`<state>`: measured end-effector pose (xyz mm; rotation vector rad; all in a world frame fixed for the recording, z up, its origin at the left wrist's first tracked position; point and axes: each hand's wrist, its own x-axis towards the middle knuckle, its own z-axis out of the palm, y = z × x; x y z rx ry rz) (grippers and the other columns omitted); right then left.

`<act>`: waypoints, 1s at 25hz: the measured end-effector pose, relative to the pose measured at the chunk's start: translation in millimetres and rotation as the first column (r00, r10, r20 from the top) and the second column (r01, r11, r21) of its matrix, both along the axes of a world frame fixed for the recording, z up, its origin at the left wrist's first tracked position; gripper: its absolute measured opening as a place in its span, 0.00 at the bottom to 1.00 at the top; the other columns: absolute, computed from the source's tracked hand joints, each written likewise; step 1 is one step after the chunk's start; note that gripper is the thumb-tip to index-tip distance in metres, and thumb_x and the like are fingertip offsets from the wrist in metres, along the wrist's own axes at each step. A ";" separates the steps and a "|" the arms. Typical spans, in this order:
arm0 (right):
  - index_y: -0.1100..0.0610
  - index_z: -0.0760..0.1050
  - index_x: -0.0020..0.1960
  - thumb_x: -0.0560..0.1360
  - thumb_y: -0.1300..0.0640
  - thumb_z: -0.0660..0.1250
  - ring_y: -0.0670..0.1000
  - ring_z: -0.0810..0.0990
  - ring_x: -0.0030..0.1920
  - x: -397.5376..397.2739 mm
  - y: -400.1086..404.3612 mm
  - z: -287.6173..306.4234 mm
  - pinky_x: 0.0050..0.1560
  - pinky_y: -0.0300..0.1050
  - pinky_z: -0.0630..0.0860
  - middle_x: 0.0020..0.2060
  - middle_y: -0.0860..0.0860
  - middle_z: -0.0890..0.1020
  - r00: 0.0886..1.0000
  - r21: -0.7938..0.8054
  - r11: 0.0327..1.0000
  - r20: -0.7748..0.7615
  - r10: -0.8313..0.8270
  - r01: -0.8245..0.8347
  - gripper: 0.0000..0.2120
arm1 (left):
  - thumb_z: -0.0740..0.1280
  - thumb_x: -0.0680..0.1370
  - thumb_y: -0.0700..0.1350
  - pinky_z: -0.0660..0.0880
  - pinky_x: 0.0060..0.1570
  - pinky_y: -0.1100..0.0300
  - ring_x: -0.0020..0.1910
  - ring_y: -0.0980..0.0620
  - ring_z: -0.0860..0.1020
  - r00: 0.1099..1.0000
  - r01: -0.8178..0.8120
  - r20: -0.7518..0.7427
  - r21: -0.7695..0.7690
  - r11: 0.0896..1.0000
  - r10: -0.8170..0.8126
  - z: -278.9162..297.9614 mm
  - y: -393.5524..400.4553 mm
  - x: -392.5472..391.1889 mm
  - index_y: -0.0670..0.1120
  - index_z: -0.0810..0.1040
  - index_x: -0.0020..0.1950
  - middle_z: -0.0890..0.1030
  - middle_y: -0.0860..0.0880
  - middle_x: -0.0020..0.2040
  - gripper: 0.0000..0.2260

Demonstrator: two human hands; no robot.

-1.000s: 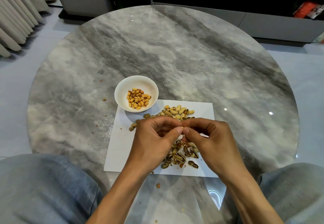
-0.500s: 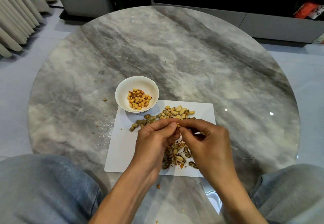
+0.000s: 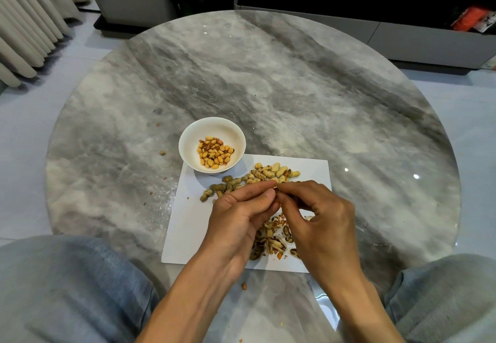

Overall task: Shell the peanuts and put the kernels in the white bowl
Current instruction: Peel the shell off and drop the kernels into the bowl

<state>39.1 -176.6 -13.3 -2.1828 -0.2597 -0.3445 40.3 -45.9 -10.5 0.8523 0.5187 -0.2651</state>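
Now both hands shifted toward 12 o'clock: left hand [image 3: 241, 208] and right hand [image 3: 319, 208] pinch cracked tan peanut [image 3: 276, 191] over white paper sheet [image 3: 188, 224]. Shell splitting; kernels not yet dropped into round white ceramic bowl [image 3: 188, 139], 10 o'clock of hands.

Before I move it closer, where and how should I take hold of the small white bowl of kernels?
Pinch the small white bowl at its bare left rim, coming from the left. Its right side overlaps the white paper sheet and faces the unshelled peanuts. It stands upright with flared walls; keep it level for the yellow kernels.
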 end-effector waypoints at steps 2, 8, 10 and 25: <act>0.52 0.84 0.54 0.75 0.61 0.70 0.47 0.83 0.44 1.1 -2.2 0.0 0.44 0.49 0.80 0.42 0.44 0.84 0.999 -0.014 0.999 -0.017 0.036 -0.036 0.10 | 0.68 0.73 0.32 0.81 0.45 0.64 0.47 0.51 0.85 1.000 0.014 -0.004 0.013 1.000 -0.014 -1.7 2.0 0.5 0.37 0.84 0.53 0.86 0.41 0.50 0.10; 0.51 0.85 0.55 0.74 0.63 0.74 0.44 0.81 0.40 1.3 -5.5 1.6 0.42 0.41 0.79 0.40 0.43 0.84 0.997 -0.144 0.987 -0.036 0.072 -0.077 0.12 | 0.68 0.77 0.33 0.80 0.45 0.65 0.45 0.52 0.85 0.997 0.062 0.032 0.320 0.945 -0.076 -3.1 -1.6 -1.6 0.42 0.85 0.51 0.87 0.44 0.45 0.08; 0.52 0.86 0.50 0.73 0.62 0.75 0.43 0.82 0.39 1.9 -5.3 5.0 0.41 0.36 0.78 0.38 0.42 0.85 0.980 0.031 0.997 -0.188 -0.060 0.067 0.08 | 0.69 0.78 0.35 0.80 0.44 0.64 0.41 0.54 0.85 0.998 0.036 0.027 0.406 0.913 -0.051 -4.3 -0.9 -0.7 0.44 0.85 0.49 0.87 0.46 0.42 0.07; 0.61 0.85 0.47 0.71 0.67 0.75 0.51 0.85 0.38 9.5 -7.1 3.7 0.40 0.40 0.82 0.41 0.56 0.87 0.638 0.484 0.714 -0.767 0.067 0.506 0.06 | 0.58 0.79 0.28 0.77 0.32 0.66 0.34 0.55 0.80 0.983 -0.045 -0.176 0.002 0.999 0.045 -0.7 7.6 5.2 0.37 0.81 0.56 0.86 0.41 0.45 0.14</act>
